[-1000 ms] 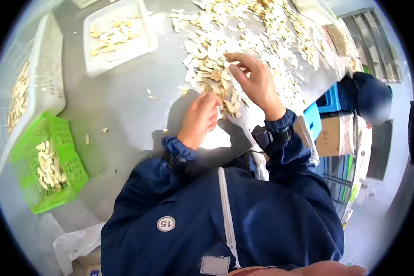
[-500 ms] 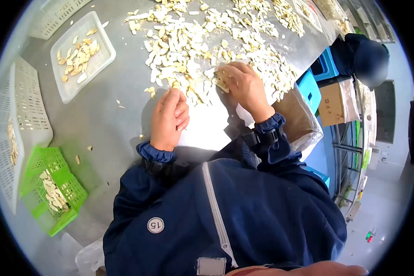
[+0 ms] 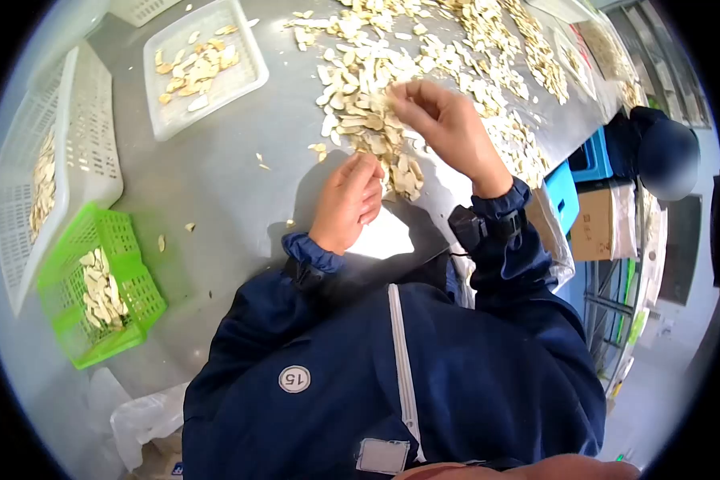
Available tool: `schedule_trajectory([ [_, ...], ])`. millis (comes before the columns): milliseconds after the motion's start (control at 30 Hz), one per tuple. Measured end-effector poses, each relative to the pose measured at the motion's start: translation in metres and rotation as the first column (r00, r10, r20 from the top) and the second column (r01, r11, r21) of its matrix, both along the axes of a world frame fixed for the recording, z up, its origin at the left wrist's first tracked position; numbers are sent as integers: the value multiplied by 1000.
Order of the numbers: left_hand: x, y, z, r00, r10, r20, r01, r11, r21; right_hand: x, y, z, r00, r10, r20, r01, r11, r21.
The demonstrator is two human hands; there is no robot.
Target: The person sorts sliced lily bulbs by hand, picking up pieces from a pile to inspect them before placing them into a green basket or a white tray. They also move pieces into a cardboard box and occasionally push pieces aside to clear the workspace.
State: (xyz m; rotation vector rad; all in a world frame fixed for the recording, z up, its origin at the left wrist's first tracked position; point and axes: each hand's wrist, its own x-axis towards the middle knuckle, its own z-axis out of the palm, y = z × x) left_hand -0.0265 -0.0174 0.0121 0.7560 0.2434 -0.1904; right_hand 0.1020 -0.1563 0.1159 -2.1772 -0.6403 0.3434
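Pale dried slices (image 3: 368, 76) lie in a broad spread on the metal table, with a browner heap of slices (image 3: 388, 148) at its near edge. Beside that heap, my left hand (image 3: 349, 204) is closed, its fingers curled in and the thumb pressed on top; whatever it may hold is hidden. Above the slices, my right hand (image 3: 448, 128) is bent with thumb and fingertips drawn together. Those fingertips are slightly blurred, and anything between them cannot be made out.
A shallow white tray (image 3: 260, 76) with some slices stands at the upper left. Further left are a white perforated basket (image 3: 96, 128) and a green basket (image 3: 140, 292), both holding slices. At the right are a cardboard box (image 3: 592, 224), blue crates (image 3: 564, 196) and another person (image 3: 668, 152).
The view has swung, so the table's contents sit further right. My right hand has lifted away from the near edge, and browner slices now lie heaped beside my left hand, which stays closed.
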Motion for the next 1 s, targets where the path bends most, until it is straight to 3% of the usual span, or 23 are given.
schedule_trajectory([
  [33,0,0,0,1000,9,-1,-9,1000,-6,0,14,-6,1000,8,-29,5,913,409],
  [100,0,1,0,1000,28,-4,-28,999,-17,-2,31,3,993,115,42,-121,887,445],
  [133,0,3,2,1000,16,-21,-18,995,-101,-1,32,-2,983,91,162,-144,923,357],
  [167,0,4,5,999,0,-37,-7,983,-186,-2,28,-4,945,76,318,-131,980,153],
  [333,0,2,8,996,91,-17,-92,986,-140,-30,-24,-41,811,161,563,-108,986,-127],
  [433,0,1,6,992,122,-30,-125,978,-168,-74,-59,-47,871,250,422,-215,968,-130],
  [500,2,1,2,991,131,-33,-136,968,-213,-89,-75,-53,816,334,472,-279,942,-185],
  [567,2,2,3,994,108,-30,-112,974,-199,-90,-98,-68,842,207,498,-126,973,-193],
  [633,2,2,2,996,89,5,-86,976,-202,-82,-111,-66,864,-14,503,139,967,-212],
  [700,2,1,3,996,89,-11,-90,979,-185,-69,-120,-68,834,-113,541,244,953,-177],
  [867,2,0,6,995,92,-27,-95,981,-171,-70,-71,-51,865,3,502,90,983,-162],
  [1000,1,3,4,996,82,-19,-84,980,-178,-62,-78,-68,930,-144,338,197,972,-128],
])
